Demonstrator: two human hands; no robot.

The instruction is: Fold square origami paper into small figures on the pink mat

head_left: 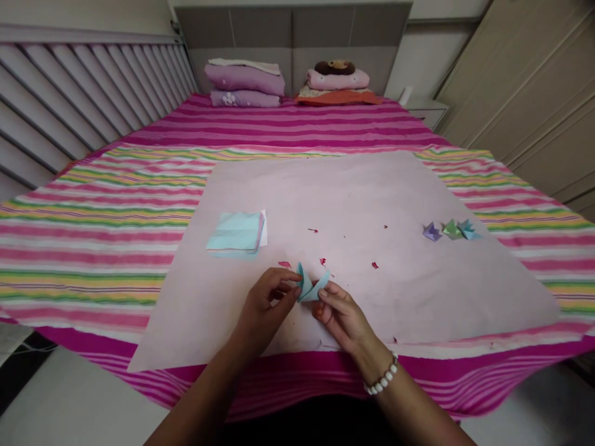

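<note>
A small folded piece of light blue paper [310, 286] is held between both hands just above a large pale pink sheet [418, 291] spread on the bed. My left hand [264, 305] pinches its left flap, fingers closed on the paper. My right hand [343, 317], with a white bead bracelet at the wrist, pinches the right flap. A stack of pastel square papers [237, 234], light blue on top, lies to the left of my hands. Three finished folded shapes [450, 230], purple, green and blue, sit in a row at the right.
Small red paper scraps [374, 265] dot the pink sheet. The striped pink bedspread [116, 204] covers the bed. Folded pillows and blankets [245, 82] lie by the headboard. A slatted rail [69, 99] runs on the left, wardrobe doors [534, 93] on the right.
</note>
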